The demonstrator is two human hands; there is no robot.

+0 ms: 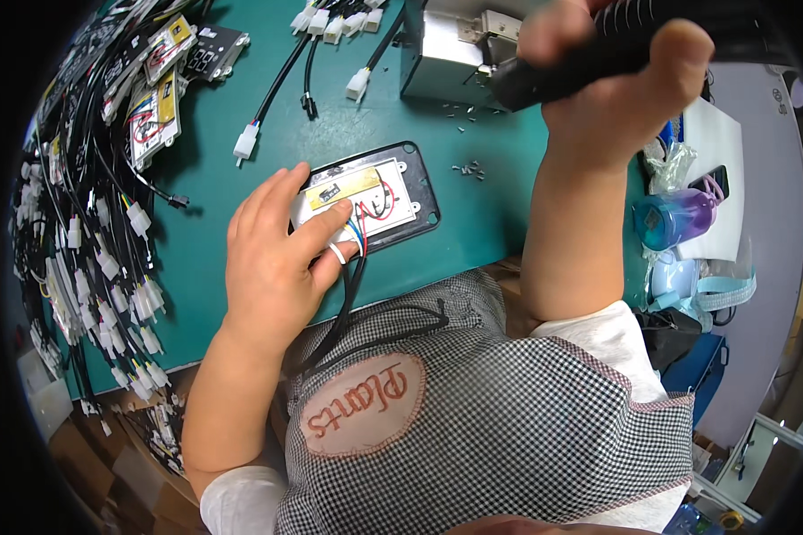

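Note:
A shallow black plastic casing (pixel 427 183) lies on the bench with a white circuit board (pixel 408 189) in it. Yellow tape (pixel 357 185) covers part of the board, and thin red, blue and yellow wires run to a black cable (pixel 346 299) hanging toward my lap. My left hand (pixel 281 236) grips the casing's left side, its fingertips resting on board and wires. Up at the right, my right hand (pixel 611 111) is wrapped round a black electric screwdriver (pixel 589 58), slightly blurred. The tool's tip end is beside a metal screw feeder box (pixel 442 53).
Small loose screws (pixel 469 169) lie right of the casing. Bundled black cables with white connectors (pixel 107 267) fill the left side, near several wired boards (pixel 156 120). More connectors (pixel 359 85) lie at the back. A blue-purple cup (pixel 678 218) stands at the right.

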